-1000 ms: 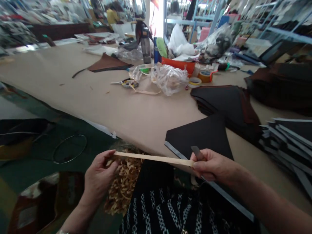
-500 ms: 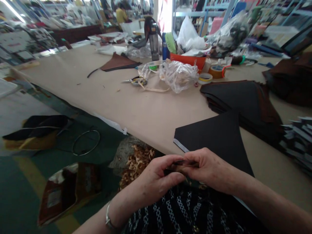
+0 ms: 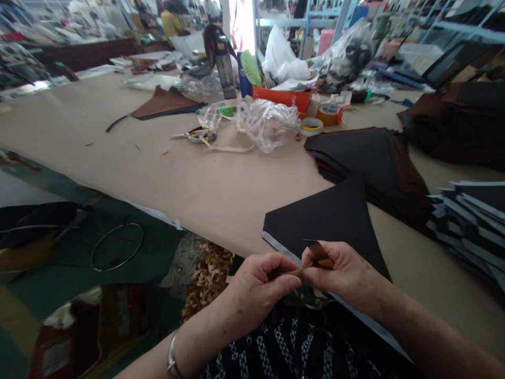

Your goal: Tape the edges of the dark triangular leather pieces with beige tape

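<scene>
My left hand (image 3: 260,284), with a metal bangle (image 3: 171,362) at the wrist, and my right hand (image 3: 341,273) meet over my lap. Their fingertips pinch a narrow tan strip (image 3: 300,271), most of it hidden inside my fingers. A small dark brown leather tab (image 3: 317,251) stands up at my right thumb and forefinger. Just behind my right hand lies a black pointed panel (image 3: 319,221) with a pale grey edge (image 3: 278,248), its lower part running under my right hand and wrist.
Kraft paper covers the long table (image 3: 118,158). On it lie scissors (image 3: 195,135), a plastic bag (image 3: 268,125), an orange tub (image 3: 282,98), tape rolls (image 3: 329,115), brown leather (image 3: 165,102) and black stacks (image 3: 366,163). Wood shavings (image 3: 209,279) and a wire ring (image 3: 117,247) lie below the edge.
One second ago my hands held the tan strip stretched flat between them. They have since come together, and the strip is now gathered in my fingertips, with the brown tab showing.
</scene>
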### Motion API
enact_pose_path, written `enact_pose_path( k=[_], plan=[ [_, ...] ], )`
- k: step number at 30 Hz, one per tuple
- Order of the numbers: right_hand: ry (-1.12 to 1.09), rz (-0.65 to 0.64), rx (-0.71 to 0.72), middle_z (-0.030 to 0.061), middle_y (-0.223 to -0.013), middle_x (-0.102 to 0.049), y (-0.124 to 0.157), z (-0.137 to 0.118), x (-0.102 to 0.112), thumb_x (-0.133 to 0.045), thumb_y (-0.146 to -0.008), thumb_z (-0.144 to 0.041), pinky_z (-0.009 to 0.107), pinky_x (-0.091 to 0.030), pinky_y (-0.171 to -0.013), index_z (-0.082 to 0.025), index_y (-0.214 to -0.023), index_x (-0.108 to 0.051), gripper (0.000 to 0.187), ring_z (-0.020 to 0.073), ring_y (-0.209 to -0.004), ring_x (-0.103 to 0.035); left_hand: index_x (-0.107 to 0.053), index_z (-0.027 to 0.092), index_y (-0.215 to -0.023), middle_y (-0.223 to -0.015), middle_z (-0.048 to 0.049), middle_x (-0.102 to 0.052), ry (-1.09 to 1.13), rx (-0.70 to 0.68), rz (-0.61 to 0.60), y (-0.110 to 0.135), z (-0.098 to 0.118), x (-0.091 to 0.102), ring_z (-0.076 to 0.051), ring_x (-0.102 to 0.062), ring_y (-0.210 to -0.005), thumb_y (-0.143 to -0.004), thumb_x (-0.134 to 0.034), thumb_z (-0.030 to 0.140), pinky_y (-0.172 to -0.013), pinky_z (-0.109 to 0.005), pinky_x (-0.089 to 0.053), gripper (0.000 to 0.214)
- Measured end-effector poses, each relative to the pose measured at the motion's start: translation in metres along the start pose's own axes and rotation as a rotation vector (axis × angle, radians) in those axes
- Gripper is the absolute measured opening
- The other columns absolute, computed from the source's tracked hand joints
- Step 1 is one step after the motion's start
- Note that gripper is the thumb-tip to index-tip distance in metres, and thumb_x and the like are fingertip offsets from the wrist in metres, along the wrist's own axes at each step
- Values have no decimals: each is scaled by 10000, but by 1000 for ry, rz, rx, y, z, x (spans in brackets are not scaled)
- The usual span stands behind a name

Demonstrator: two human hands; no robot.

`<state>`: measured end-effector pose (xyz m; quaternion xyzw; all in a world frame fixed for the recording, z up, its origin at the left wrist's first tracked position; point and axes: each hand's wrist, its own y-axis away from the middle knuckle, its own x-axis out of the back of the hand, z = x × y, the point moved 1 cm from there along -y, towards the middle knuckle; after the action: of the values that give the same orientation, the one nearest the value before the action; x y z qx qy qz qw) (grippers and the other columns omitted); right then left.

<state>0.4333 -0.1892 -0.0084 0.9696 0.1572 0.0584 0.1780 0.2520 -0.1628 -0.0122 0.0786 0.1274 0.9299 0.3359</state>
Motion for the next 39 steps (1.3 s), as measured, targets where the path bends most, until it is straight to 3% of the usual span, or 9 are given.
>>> enact_pose_path(
  k=[3,7,12,17,23,30,32,35,39],
  plan=[
    [-54,5,38,-47,-654,-525,3,2,4,-633,-784,-215,192,-354,-536,-176,-818,-604,60,66,-580,-436,-642,125,-731,-649,0,-554,-16,-23,17,-8,3,-6,-98,-448,-622,-783,-600,294,-600,-227,-363,182],
    [-131,151,39,-53,-701,-547,9,10,21,-643,-794,-264,187,-393,-526,-234,-1052,-580,267,73,-575,-481,-600,132,-687,-555,33,-465,76,93,28,-16,6,-10,-72,-376,-515,-792,-594,349,-501,-208,-290,242],
    [-104,242,46,-33,-662,-535,15,16,36,-624,-815,-309,189,-397,-500,-192,-812,-605,118,76,-552,-480,-594,132,-709,-513,41,-462,277,202,-6,-22,5,-15,-56,-361,-459,-766,-647,424,-466,-197,-256,302],
    [117,218,362,-9,-759,-558,16,13,29,-614,-829,-213,209,-425,-599,-194,-788,-648,57,91,-667,-528,-580,132,-706,-520,42,-474,466,231,-28,-26,1,-22,-50,-394,-456,-776,-665,412,-464,-193,-244,301],
    [-323,123,-6,-37,-653,-556,5,26,29,-662,-812,-373,181,-349,-459,-177,-849,-618,204,47,-481,-418,-587,133,-703,-512,43,-487,416,182,10,-28,1,-28,-56,-405,-475,-795,-645,385,-506,-200,-281,275],
    [-506,56,-84,-88,-490,-390,-2,27,20,-678,-770,-273,168,-189,-394,-155,-718,-580,162,26,-407,-261,-595,133,-743,-565,29,-519,341,158,13,-32,-5,-32,-72,-447,-526,-810,-621,377,-544,-208,-346,254],
    [-571,61,-48,-96,-480,-364,-4,26,18,-676,-760,-259,177,-158,-383,-154,-709,-574,154,23,-394,-226,-610,150,-854,-712,-8,-592,240,54,125,-31,-6,-31,-101,-521,-635,-812,-621,349,-578,-215,-399,204],
    [-633,88,-8,-85,-510,-412,-5,26,15,-679,-744,-259,185,-167,-383,-156,-703,-565,159,23,-393,-243,-612,189,-950,-973,-61,-617,-143,-321,405,-26,-3,-26,-164,-571,-891,-817,-619,257,-714,-266,-471,150],
    [-617,113,5,-94,-464,-356,-4,25,10,-679,-755,-292,185,-170,-393,-158,-674,-554,200,30,-398,-235,-619,177,-821,-851,-45,-638,-597,-581,469,-19,2,-27,-150,-586,-806,-819,-619,174,-747,-293,-468,4]
  ],
)
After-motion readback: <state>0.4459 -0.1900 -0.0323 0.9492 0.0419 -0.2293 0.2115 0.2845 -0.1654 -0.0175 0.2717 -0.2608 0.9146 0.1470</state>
